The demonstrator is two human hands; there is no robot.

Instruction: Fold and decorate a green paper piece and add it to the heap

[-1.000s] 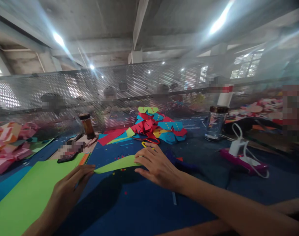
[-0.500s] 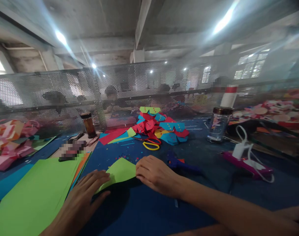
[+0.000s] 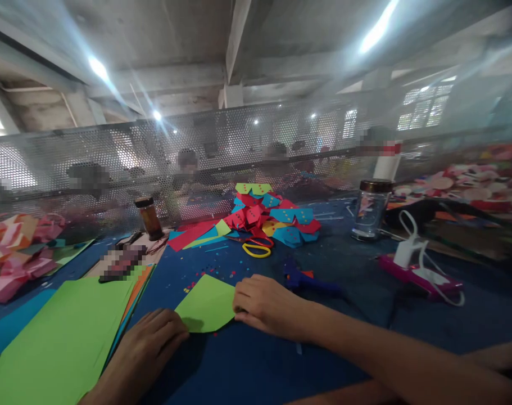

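Note:
A piece of light green paper [image 3: 207,304] with a pointed top lies low over the blue table, between my two hands. My left hand [image 3: 154,343] is closed at its lower left corner, fingers together and the thumb mostly hidden beneath. At the right edge, my right hand [image 3: 262,306] pinches the paper with curled fingers. Beyond the paper, small coloured paper dots are scattered. Scissors with a red and yellow handle [image 3: 257,251] lie near a heap of folded red, blue and green paper pieces [image 3: 256,216]. A dark blue glue gun [image 3: 308,281] rests past my right hand.
A stack of green sheets [image 3: 62,326] lies at left, with a blurred-out dark object [image 3: 123,264] on it. A brown jar [image 3: 149,218], a clear bottle [image 3: 371,211] and a purple power strip [image 3: 424,278] stand farther off. A perforated metal screen [image 3: 222,163] crosses the back.
The green paper has come down flatter toward the table. My left hand's thumb and fingers have closed together at its corner, while my right hand keeps its grip, slightly lower.

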